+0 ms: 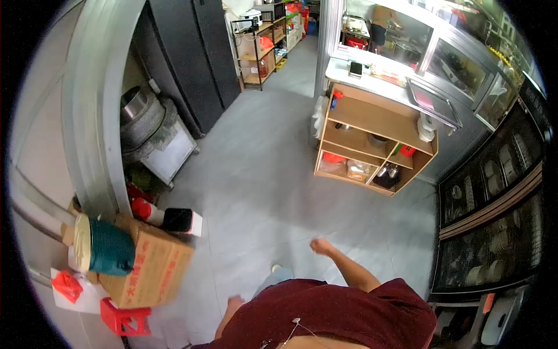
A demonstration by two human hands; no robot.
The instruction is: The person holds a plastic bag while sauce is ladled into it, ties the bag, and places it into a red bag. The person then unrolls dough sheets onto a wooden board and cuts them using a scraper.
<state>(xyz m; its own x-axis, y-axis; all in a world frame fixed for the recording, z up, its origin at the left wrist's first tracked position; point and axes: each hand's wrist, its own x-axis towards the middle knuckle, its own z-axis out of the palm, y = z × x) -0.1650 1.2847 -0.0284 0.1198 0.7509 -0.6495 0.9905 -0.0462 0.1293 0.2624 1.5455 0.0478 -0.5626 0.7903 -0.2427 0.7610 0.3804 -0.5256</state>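
My right hand (pixel 321 246) is in front of my body above the grey floor, its fingers curled in and nothing visible in them. Low beside my body, my left hand (pixel 234 302) is small and smeared, so its fingers cannot be made out. Neither hand touches any object that I can see. A cardboard carton (pixel 157 267) with red printing stands to the left of my left hand. Ahead of my right hand is a wooden shelf unit (pixel 354 148) with pots, bags and containers in its compartments.
A dark green ridged roll (pixel 110 247) lies on the carton, with a red stool (pixel 125 317) below. A stone mill (pixel 152 125) stands left, near black cabinets (pixel 192 58). On the right are glass-door cabinets (pixel 494 180) holding dishes. A person (pixel 381 26) is behind the window.
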